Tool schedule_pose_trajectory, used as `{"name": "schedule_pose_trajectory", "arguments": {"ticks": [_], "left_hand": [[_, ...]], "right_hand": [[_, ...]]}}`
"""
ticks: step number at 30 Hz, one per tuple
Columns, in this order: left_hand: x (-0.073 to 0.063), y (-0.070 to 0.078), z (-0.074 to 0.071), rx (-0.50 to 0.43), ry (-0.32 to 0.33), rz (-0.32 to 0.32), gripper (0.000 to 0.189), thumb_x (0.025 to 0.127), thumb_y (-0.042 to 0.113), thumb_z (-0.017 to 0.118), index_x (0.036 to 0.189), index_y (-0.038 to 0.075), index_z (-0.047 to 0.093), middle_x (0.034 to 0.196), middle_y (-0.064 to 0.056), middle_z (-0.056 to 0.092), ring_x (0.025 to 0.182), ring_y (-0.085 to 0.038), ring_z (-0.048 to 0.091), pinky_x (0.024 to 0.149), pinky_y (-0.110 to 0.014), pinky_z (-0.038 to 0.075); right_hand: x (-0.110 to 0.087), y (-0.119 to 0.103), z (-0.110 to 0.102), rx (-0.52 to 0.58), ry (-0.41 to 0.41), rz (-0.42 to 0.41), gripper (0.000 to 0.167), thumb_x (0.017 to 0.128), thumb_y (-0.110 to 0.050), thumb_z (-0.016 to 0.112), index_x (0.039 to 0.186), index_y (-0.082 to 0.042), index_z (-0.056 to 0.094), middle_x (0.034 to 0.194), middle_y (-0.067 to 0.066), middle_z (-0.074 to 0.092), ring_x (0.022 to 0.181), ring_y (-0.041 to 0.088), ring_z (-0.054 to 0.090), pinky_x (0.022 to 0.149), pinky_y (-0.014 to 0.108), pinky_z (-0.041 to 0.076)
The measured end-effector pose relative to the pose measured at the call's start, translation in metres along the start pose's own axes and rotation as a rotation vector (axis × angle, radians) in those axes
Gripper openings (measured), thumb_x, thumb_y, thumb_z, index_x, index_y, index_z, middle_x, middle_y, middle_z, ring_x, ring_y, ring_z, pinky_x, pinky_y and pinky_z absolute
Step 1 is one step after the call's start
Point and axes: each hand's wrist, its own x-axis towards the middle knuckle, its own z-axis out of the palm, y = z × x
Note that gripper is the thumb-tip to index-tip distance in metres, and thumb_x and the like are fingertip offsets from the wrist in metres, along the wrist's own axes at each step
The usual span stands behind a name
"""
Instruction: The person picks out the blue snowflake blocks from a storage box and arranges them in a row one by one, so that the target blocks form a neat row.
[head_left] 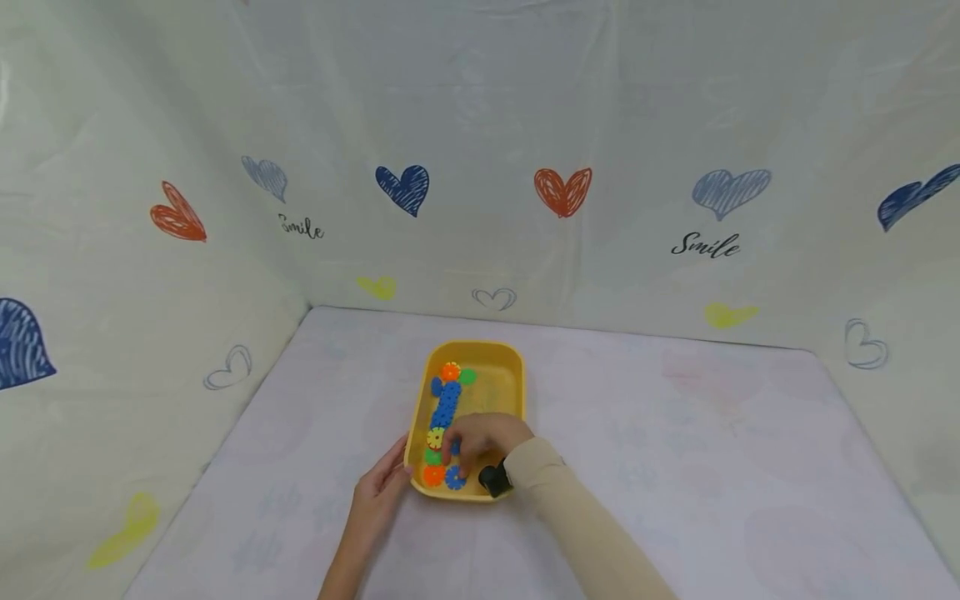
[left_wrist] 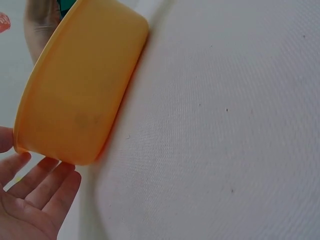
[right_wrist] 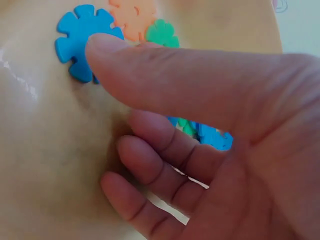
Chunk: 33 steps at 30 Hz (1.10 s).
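Observation:
A yellow tray stands on the pale cloth. My left hand holds its near left side, fingertips against the outer wall and thumb at the rim. In the right wrist view, my right thumb overlaps a blue snowflake-shaped disc. The right hand reaches down into the tray. Its index finger is mostly hidden behind the thumb, so a pinch on the disc cannot be made out. Beside that disc lies an orange disc, with a green piece close by.
Several blue discs run in a line along the tray's left side. A yellow disc sits below them; an orange-yellow disc and a green piece lie at the far end. Behind the table hangs a heart-printed curtain.

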Motion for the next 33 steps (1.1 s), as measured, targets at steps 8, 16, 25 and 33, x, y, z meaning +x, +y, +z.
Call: {"name": "schedule_pose_trajectory", "arguments": {"ticks": [8, 16, 25, 33], "left_hand": [[0.001, 0.000, -0.002, 0.014, 0.005, 0.008, 0.045, 0.094, 0.013, 0.051, 0.138, 0.010, 0.045, 0.137, -0.011, 0.050, 0.118, -0.026, 0.055, 0.092, -0.019, 0.048], [0.003, 0.000, -0.002, 0.011, -0.011, 0.022, 0.045, 0.093, 0.014, 0.053, 0.137, 0.009, 0.046, 0.137, -0.012, 0.051, 0.116, -0.027, 0.057, 0.089, -0.017, 0.049], [0.003, 0.002, -0.004, 0.010, -0.028, 0.024, 0.046, 0.092, 0.013, 0.055, 0.137, 0.009, 0.047, 0.136, -0.013, 0.052, 0.115, -0.027, 0.057, 0.087, -0.012, 0.048], [0.003, 0.002, -0.004, -0.007, -0.035, 0.022, 0.046, 0.092, 0.011, 0.054, 0.137, 0.008, 0.046, 0.135, -0.014, 0.052, 0.116, -0.027, 0.057, 0.087, -0.014, 0.049]], "right_hand": [[-0.002, -0.010, 0.002, -0.036, 0.018, 0.055, 0.016, 0.075, -0.012, 0.075, 0.084, -0.018, 0.064, 0.087, -0.007, 0.054, 0.084, 0.016, 0.046, 0.065, 0.025, 0.038], [0.000, -0.017, 0.006, -0.175, 0.086, 0.101, 0.022, 0.072, -0.010, 0.078, 0.070, -0.017, 0.057, 0.071, -0.007, 0.051, 0.067, 0.013, 0.047, 0.055, 0.022, 0.036], [0.009, -0.014, 0.004, -0.176, 0.144, 0.103, 0.016, 0.075, -0.009, 0.076, 0.072, -0.015, 0.061, 0.071, -0.005, 0.053, 0.065, 0.012, 0.044, 0.055, 0.020, 0.035], [0.008, -0.011, 0.002, -0.129, 0.113, 0.096, 0.020, 0.074, -0.007, 0.076, 0.074, -0.015, 0.057, 0.070, -0.005, 0.050, 0.066, 0.013, 0.044, 0.056, 0.022, 0.034]]}}
